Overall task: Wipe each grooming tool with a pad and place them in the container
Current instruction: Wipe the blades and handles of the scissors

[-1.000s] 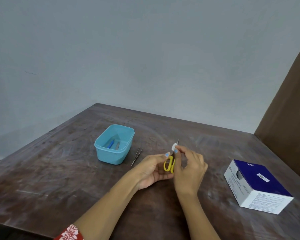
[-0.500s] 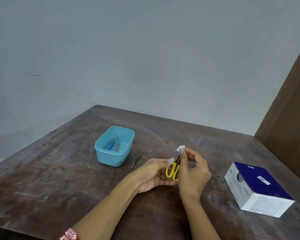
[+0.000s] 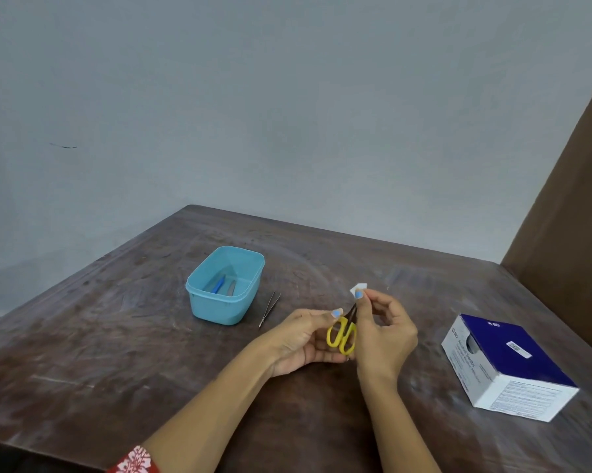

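The left hand (image 3: 304, 339) gripped the yellow scissors (image 3: 342, 332) mid-bench (image 3: 117, 353); the right hand (image 3: 383, 332) pinched the white pad (image 3: 358, 289) at the blade tips. The blue container (image 3: 225, 285) and tweezers (image 3: 270, 308) lay apart to the left, well inside the edges.

Yellow-handled scissors (image 3: 342, 332) sat gripped in left-hand fingers, blades up; white pad (image 3: 358, 289) pinched at right fingertips, tweezers (image 3: 269, 308) flat beside the blue container (image 3: 224, 285).

On the worktop (image 3: 117, 336), a container (image 3: 225, 285) sits at ten o'clock, tweezers (image 3: 269, 308) just beside its right; scissors (image 3: 342, 334) at centre; a box (image 3: 506, 367) at three o'clock.
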Action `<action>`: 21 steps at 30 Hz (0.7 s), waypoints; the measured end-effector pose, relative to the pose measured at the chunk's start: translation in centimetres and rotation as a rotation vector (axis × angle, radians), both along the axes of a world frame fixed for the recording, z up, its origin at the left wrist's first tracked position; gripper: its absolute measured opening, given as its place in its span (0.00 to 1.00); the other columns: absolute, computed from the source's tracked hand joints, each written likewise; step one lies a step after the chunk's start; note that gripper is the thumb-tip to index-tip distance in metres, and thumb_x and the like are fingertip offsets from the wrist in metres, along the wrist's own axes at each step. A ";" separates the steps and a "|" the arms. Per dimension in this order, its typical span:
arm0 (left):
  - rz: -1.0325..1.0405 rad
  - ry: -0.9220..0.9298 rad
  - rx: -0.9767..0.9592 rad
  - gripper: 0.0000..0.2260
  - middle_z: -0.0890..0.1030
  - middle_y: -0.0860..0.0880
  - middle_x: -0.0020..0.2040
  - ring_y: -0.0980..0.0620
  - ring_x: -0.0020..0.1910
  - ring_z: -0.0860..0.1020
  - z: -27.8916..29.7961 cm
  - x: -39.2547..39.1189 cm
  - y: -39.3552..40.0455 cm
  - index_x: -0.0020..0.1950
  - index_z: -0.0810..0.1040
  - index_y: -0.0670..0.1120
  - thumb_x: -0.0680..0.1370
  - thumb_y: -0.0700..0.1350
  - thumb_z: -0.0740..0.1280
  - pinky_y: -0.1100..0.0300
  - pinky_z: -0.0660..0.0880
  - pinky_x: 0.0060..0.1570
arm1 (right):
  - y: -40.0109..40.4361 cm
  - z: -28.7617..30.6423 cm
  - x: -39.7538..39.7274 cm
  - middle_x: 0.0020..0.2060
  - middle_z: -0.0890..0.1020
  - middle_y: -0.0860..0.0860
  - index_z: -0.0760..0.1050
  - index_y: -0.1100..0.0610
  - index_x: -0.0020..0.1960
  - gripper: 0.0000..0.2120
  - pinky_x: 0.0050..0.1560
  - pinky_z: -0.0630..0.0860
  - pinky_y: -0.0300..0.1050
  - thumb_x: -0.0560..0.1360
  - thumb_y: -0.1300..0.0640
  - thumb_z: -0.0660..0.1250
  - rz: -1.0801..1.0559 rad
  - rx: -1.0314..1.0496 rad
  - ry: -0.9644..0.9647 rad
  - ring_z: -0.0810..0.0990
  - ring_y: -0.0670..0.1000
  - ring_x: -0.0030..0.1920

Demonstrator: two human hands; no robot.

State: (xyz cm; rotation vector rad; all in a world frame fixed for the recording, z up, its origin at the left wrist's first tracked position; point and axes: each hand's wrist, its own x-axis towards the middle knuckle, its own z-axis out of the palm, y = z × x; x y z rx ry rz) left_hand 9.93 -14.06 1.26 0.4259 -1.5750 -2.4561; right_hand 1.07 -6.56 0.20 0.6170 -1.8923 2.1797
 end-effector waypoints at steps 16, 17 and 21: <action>0.054 -0.014 0.006 0.12 0.83 0.43 0.42 0.47 0.42 0.82 0.2 0.1 -0.2 0.51 0.79 0.40 0.79 0.47 0.61 0.58 0.79 0.44 | 0.3 0.3 -0.2 0.36 0.84 0.51 0.81 0.54 0.46 0.07 0.27 0.75 0.37 0.69 0.63 0.73 0.189 -0.071 -0.145 0.81 0.43 0.29; 0.061 -0.010 0.012 0.12 0.83 0.43 0.43 0.46 0.42 0.82 0.2 0.1 -0.3 0.51 0.78 0.41 0.78 0.47 0.61 0.58 0.79 0.43 | 0.2 0.2 -0.3 0.36 0.84 0.51 0.82 0.55 0.46 0.06 0.29 0.76 0.39 0.69 0.62 0.73 0.212 -0.058 -0.156 0.82 0.45 0.30; 0.019 -0.010 0.033 0.12 0.83 0.42 0.43 0.46 0.42 0.82 0.4 0.3 -0.4 0.50 0.78 0.41 0.78 0.48 0.61 0.58 0.79 0.42 | -0.2 -0.6 -0.8 0.44 0.84 0.53 0.83 0.48 0.46 0.06 0.36 0.80 0.48 0.69 0.53 0.74 0.175 -0.002 -0.164 0.83 0.51 0.35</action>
